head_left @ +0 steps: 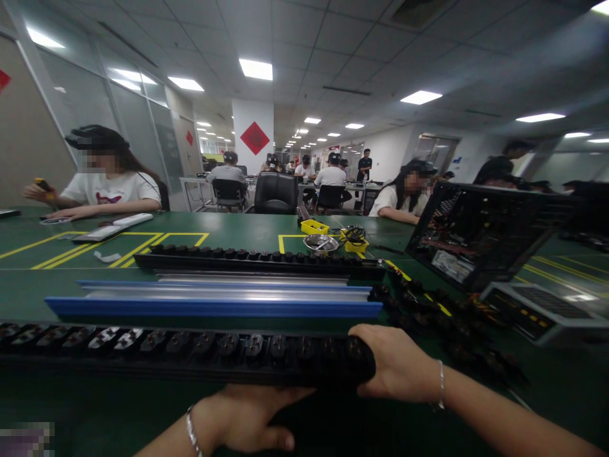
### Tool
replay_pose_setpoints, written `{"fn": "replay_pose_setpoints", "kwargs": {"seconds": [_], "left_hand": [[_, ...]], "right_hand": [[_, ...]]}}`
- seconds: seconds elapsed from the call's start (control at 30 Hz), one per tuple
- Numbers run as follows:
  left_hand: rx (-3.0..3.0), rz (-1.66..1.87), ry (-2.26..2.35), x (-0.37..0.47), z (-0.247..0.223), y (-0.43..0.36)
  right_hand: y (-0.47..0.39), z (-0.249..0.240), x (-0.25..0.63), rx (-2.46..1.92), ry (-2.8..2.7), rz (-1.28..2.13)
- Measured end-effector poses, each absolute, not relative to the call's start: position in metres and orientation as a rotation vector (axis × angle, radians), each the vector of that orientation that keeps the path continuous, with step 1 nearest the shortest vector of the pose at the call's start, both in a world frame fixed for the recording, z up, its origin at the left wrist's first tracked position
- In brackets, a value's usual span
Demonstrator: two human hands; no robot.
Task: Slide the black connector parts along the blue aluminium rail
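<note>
A long black socket strip [204,355] lies across the near part of my view, its row of round-edged socket modules facing up with small metal contacts showing. My right hand [397,362] is closed around its right end. Just below the strip's near edge is my left hand [247,412], its visible fingers stretched out and the thumb apart. Part of that hand is hidden under the strip, so I cannot tell whether it bears any weight. Beyond the strip rest blue-edged metal channel pieces [219,308], and behind them a second black socket strip [266,260].
Loose black socket modules [476,355] lie to the right, near an open computer case [476,235] and a grey boxy unit [537,311]. Farther back are a metal bowl [321,244] and yellow bins [314,226]. People sit across the green table [228,222].
</note>
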State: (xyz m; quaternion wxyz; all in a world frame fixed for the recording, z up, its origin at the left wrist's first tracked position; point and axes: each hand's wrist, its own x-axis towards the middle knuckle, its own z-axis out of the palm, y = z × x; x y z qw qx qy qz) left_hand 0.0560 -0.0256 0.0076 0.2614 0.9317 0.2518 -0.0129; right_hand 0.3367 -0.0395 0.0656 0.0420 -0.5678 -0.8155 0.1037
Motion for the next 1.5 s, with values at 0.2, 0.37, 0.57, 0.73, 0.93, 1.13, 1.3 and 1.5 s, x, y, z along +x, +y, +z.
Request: {"fn": "replay_pose_setpoints", "kwargs": {"seconds": [0.2, 0.37, 0.57, 0.73, 0.93, 1.13, 1.3, 1.5], "left_hand": [[2.54, -0.061, 0.675, 0.056, 0.007, -0.026], [2.54, -0.026, 0.662, 0.057, 0.008, -0.026], [2.504, -0.022, 0.615, 0.06, 0.01, -0.028], [2.478, 0.029, 0.455, 0.065, 0.012, -0.034], [2.456, 0.153, 0.206, 0.084, 0.027, -0.05], [2.769, 0.579, 0.734, 0.089, 0.024, -0.045], [2.906, 0.561, 1.127, 0.084, 0.01, -0.025], [2.871, 0.39, 1.296, 0.087, 0.012, -0.018]], "right_hand": [[-0.039, 0.068, 0.337, -1.748, -2.499, 0.315], [-0.037, 0.069, 0.336, -1.776, -2.499, 0.34], [-0.034, 0.068, 0.336, -1.777, -2.498, 0.365], [-0.034, 0.062, 0.337, -1.78, -2.492, 0.387], [-0.038, 0.045, 0.338, -1.778, -2.462, 0.392], [-0.043, 0.032, 0.338, -1.787, -2.445, 0.41], [-0.039, 0.025, 0.339, -1.759, -2.444, 0.38], [-0.034, 0.023, 0.342, -1.697, -2.464, 0.344]]}}
